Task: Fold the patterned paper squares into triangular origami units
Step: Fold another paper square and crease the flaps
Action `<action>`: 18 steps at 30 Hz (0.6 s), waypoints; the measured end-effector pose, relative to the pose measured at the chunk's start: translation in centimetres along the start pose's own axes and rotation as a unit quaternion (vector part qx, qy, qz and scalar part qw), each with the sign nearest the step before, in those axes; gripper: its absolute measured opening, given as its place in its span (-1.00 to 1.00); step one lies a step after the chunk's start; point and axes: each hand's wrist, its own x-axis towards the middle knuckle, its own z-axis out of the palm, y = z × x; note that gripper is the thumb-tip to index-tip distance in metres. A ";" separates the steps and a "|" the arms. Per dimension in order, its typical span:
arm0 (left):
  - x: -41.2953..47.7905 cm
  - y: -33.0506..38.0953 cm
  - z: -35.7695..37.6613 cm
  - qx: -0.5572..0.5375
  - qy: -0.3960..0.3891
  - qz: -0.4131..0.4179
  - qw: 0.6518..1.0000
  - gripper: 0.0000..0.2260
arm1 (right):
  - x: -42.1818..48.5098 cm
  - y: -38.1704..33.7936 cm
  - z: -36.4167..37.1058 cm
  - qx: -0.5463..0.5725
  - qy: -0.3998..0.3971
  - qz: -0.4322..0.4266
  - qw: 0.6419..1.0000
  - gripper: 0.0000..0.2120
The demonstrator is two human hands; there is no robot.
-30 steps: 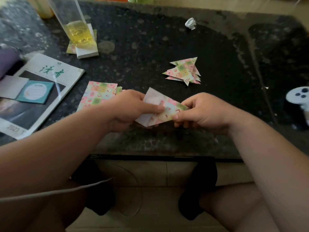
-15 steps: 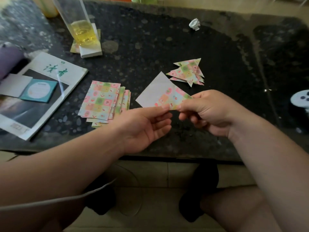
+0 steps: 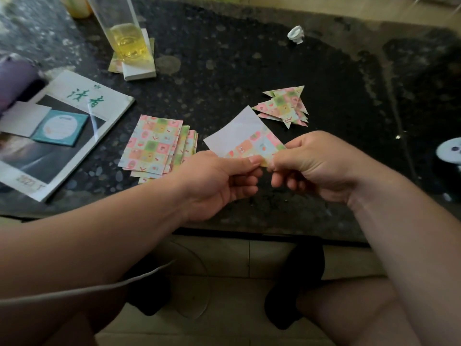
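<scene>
Head view: my left hand (image 3: 219,182) and right hand (image 3: 316,168) both pinch the near edge of the half-folded paper (image 3: 245,139), thumbs on top. I'd align the edges squarely before pressing any crease. The sheet juts away from my fingers over the table (image 3: 249,58), between the unfolded stack (image 3: 152,146) and the finished triangles (image 3: 284,106).

Pastel checked paper square (image 3: 252,143), white underside

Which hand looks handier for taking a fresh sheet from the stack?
Probably the left. Both hands pinch the folded paper, but the left hand lies next to the stack of sheets; the right hand is nearer the triangles.
</scene>
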 end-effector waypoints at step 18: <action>-0.5 1.1 -0.1 0.032 -0.026 0.018 0.999 -0.82 | -0.6 0.1 -0.7 0.041 -0.078 -0.033 0.996 -0.82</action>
